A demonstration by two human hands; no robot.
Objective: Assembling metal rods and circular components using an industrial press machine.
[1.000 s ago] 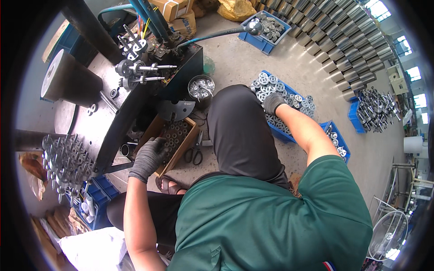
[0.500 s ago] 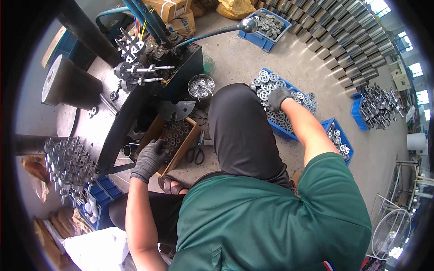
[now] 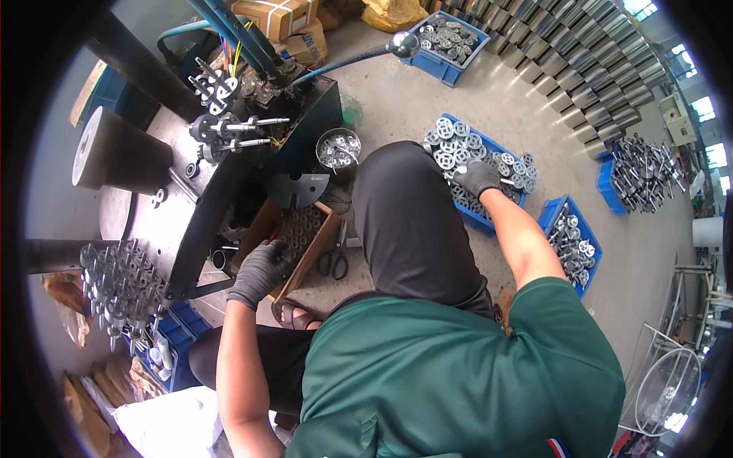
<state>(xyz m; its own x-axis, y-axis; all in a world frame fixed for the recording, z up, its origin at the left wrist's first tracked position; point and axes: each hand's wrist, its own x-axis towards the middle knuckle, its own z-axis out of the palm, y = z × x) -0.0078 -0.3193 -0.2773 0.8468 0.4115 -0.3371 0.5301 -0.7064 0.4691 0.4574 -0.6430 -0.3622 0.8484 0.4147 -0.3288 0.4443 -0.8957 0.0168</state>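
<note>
My right hand [image 3: 479,178], in a dark grey knit glove, is over a blue bin [image 3: 486,224] heaped with round spoked metal discs [image 3: 474,142]. Its fingers are bent at a pale metal disc [image 3: 460,171] near the bin's left side. On the other side of my knee, my left hand [image 3: 258,273], gloved the same way, reaches over the near left edge of a wooden box [image 3: 311,258]. Small metal rings [image 3: 300,229] fill that box. The left fingers curl down toward the rings; their tips are hidden, and what they hold does not show.
A dark machine table [image 3: 164,221] at the left carries shaft assemblies [image 3: 118,286] and a thick cylinder [image 3: 122,149]. Scissors [image 3: 333,263] lie beside the wooden box. A round tin [image 3: 338,149] holds small parts. More blue bins [image 3: 574,248] and stacked metal cylinders [image 3: 565,69] stand at the right.
My right hand has moved slightly down and right within the disc bin, and its fingers now meet a pale disc. My left hand stays at the wooden box. The view has shifted slightly.
</note>
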